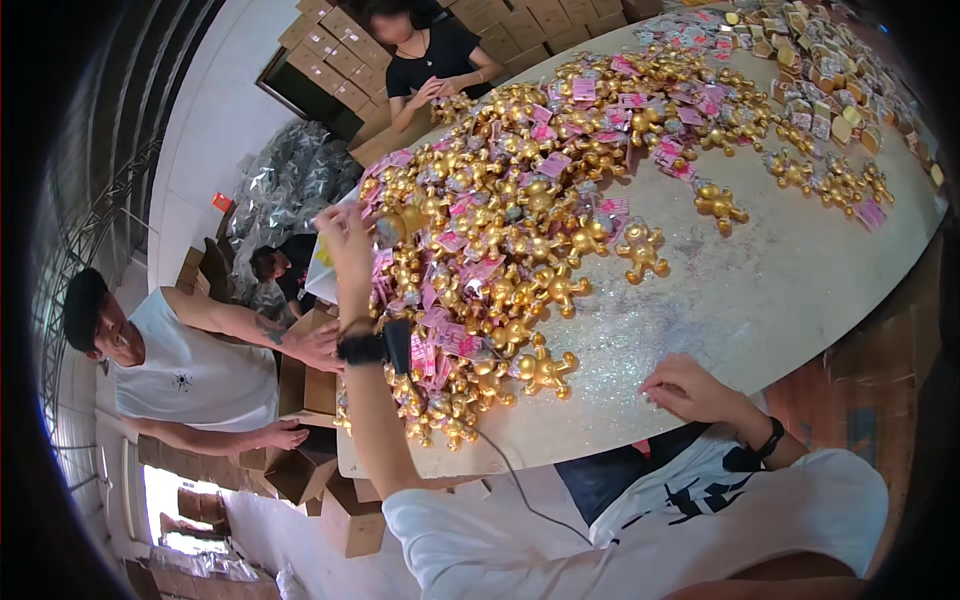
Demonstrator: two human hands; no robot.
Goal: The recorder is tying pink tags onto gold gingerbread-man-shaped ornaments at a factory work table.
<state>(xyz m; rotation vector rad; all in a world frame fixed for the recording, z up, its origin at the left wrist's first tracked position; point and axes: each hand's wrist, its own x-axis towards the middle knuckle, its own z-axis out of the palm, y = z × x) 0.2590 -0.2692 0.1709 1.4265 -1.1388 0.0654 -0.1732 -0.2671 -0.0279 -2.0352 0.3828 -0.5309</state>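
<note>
Many gold figurines (530,205) heaped right of left hand (346,236), its grip unclear, right hand (690,388) loosely open, empty, apart

L grip (345,235) is raised, arm reaching fwd, well apart from R grip and farther from the torso. L wrist (354,300) sits just below the grip, bent; L forearm (378,430) runs on below it, approx. straight, toward the shoulder. L fingers (331,216) are bent; hard to tell at this res. if the tips meet. R grip (690,390) is lower, nearer the body, fingers loosely curled, pointing L, not clenched. R forearm (788,452) angles down & R from the grip, elbow bent, close to torso.
</note>
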